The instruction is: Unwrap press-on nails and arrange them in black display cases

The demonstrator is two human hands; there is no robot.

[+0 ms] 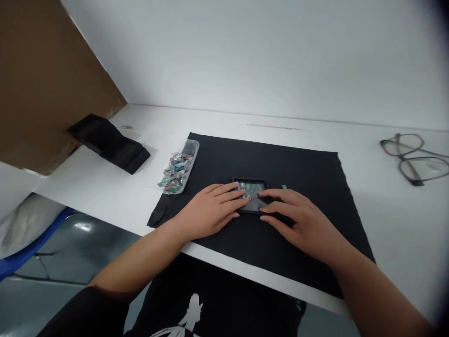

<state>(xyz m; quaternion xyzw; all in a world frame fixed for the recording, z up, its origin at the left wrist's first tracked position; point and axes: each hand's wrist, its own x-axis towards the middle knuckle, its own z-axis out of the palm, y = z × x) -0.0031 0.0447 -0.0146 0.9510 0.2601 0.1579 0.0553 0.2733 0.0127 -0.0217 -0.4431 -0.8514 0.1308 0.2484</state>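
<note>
Two bare hands are at work over one small black tray (255,180), which lies near the middle of a single black mat (280,159) on the white table (393,224). The left hand (213,208) lies loosely open, fingers stretched out over the tray's left end; the right hand (305,217) has its fingers bent and its tips at the right end, and I cannot tell whether it pinches anything. In the tray are several shiny greenish packets (253,191), partly covered by the fingers, too blurred for me to count. One green scrap (284,186) shows just behind the right hand, mostly hidden by it. At the mat's left edge sits one clear plastic tub (191,164) holding a heap of wrapped pieces (176,173), green, pinkish and clear, overlapping too much to number. Further left there is one black folded stand (112,142), its details lost in the dark. Over on the right lies one pair of glasses (423,167), one temple running out of sight. Below, one blue-edged seat (38,245) is cut off, as is the white print (192,309) on the person's black top.
</note>
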